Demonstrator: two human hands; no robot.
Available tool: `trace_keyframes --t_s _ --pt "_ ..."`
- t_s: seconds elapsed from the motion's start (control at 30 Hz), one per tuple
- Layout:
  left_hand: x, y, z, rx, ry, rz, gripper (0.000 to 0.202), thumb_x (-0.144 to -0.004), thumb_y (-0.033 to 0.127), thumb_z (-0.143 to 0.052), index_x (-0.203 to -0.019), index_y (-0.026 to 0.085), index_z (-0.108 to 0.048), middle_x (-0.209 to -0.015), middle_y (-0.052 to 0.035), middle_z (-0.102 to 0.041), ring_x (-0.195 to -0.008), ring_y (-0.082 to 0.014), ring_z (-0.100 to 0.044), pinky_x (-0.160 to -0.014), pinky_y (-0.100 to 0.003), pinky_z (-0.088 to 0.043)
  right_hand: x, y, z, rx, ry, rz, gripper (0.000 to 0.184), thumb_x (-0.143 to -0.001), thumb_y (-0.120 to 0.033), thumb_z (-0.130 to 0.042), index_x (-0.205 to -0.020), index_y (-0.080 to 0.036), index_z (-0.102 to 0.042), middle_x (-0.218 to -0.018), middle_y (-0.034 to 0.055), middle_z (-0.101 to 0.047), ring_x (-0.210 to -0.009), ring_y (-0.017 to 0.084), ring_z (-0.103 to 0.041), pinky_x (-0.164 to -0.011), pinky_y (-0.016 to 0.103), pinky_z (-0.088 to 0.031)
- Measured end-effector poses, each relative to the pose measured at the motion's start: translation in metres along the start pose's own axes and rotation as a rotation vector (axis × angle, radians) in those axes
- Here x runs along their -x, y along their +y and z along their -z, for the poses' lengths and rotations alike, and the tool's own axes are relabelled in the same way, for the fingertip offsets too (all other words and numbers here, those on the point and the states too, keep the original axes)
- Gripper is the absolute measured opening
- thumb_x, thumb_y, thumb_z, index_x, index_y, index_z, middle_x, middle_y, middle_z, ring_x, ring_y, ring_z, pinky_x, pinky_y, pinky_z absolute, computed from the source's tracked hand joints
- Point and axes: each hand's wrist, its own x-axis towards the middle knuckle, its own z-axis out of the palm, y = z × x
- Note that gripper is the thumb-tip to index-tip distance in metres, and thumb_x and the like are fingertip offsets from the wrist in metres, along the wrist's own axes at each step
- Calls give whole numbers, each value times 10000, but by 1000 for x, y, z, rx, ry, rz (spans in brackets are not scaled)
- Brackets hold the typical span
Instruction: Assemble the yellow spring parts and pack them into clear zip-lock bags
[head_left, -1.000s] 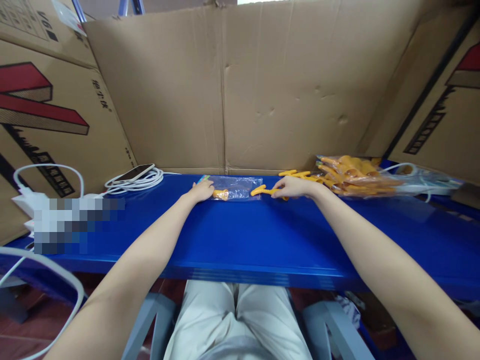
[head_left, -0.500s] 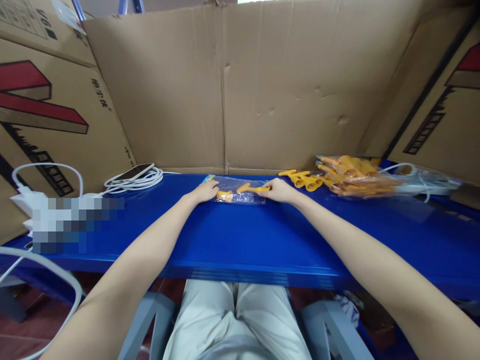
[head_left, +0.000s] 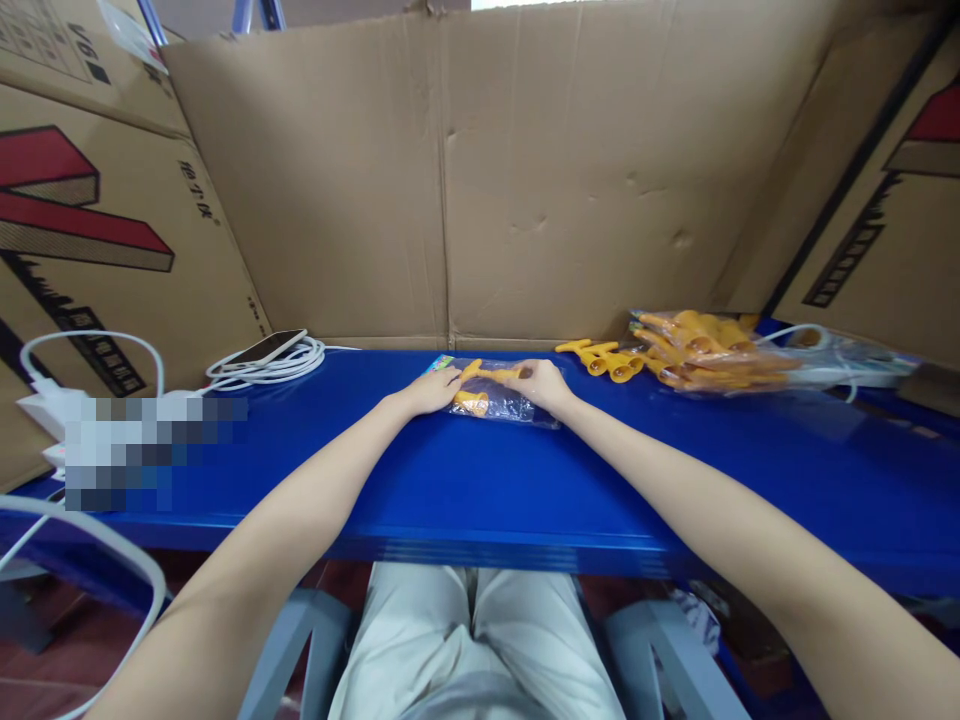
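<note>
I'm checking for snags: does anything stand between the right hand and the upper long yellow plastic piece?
Nothing visible does: the right hand holds the upper long yellow plastic piece by its right end. Whether film of the clear plastic bag lies between them is too fine to tell.

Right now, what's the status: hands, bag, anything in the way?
Left hand on left end of bag. Right hand holding yellow piece, inside or over bag unclear. Loose pieces to the right, apart from bag.
</note>
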Motion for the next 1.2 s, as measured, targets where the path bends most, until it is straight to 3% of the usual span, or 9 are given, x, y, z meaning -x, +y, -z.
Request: trace_keyframes --t_s 0.1,0.23,0.4,0.67,0.8,0.9,1.0,1.07,1.2 --pt "0 4 0 13 -31 27 534 -908 349 -173 -1352 180 -415 -1427 -30 -411 -1309 -200 -369 -1061 -328 -302 -5 7 -4 -33 11 33 236 -681 -276 -704 -862 -125 -685 -853 74 -699 -763 170 -631 -670 247 -464" --pt "-1 3 -3 6 17 -9 520 -906 332 -199 -1379 220 -386 -1427 0 -410 -1331 -205 -331 -1090 -353 -260 -10 14 -11 -165 5 96 258 -688 -260 -705 -900 -118 -668 -880 85 -698 -783 170 -640 -723 271 -491" --pt "-3 0 -5 -6 48 -22 514 -898 296 -229 -1363 175 -412 -1443 -20 -382 -1333 -189 -331 -1100 -329 -251 -9 13 -15 -394 -62 -6 325 -730 -149 -661 -1047 -87 -629 -995 119 -688 -755 140 -660 -723 263 -524" --pt "-2 3 -4 14 70 -14 518 -896 298 -228 -1336 128 -442 -1434 -54 -392 -1309 -185 -373 -1090 -312 -279 -5 6 -13 -332 -61 -71 374 -713 -132 -687 -1073 -42 -637 -962 149 -698 -849 209 -674 -803 332 -533" --pt "-4 2 -5 -1 43 3 532 -898 310 -216 -1341 111 -434 -1432 -68 -396 -1325 -175 -343 -1107 -284 -235 -5 6 -13 -467 -158 -34 385 -733 -79 -643 -1117 -95 -620 -1045 123 -685 -915 193 -668 -869 339 -519" --pt "-5 1 -5 -10 -17 49 566 -907 315 -177 -1387 72 -351 -1485 -96 -276 -1372 -168 -237 -1123 -313 -180 -5 8 -14 -526 -247 19 419 -725 -71 -637 -1142 -109 -606 -1131 123 -652 -1001 193 -641 -931 352 -486" --pt "-4 2 -3 6 -91 133 592 -921 370 -113 -1436 112 -247 -1519 -81 -150 -1398 -197 -146 -1110 -454 -174 -8 10 -11 -461 -286 47 422 -705 -76 -641 -1125 -112 -620 -1146 124 -644 -1032 204 -626 -936 359 -479" --pt "-2 2 0 9 -125 152 595 -923 396 -84 -1450 149 -205 -1526 -68 -104 -1404 -211 -110 -1089 -518 -170 -11 11 -5 -335 -264 85 321 -713 -93 -622 -1030 -110 -668 -1091 115 -669 -1000 209 -636 -926 353 -478" --pt "-1 -2 3 -13 -146 156 582 -922 382 -74 -1455 177 -185 -1528 -66 -76 -1407 -216 -65 -1075 -554 -161 -21 18 20 -54 -100 102 216 -744 -88 -517 -839 -122 -708 -905 88 -708 -863 199 -655 -838 314 -494"
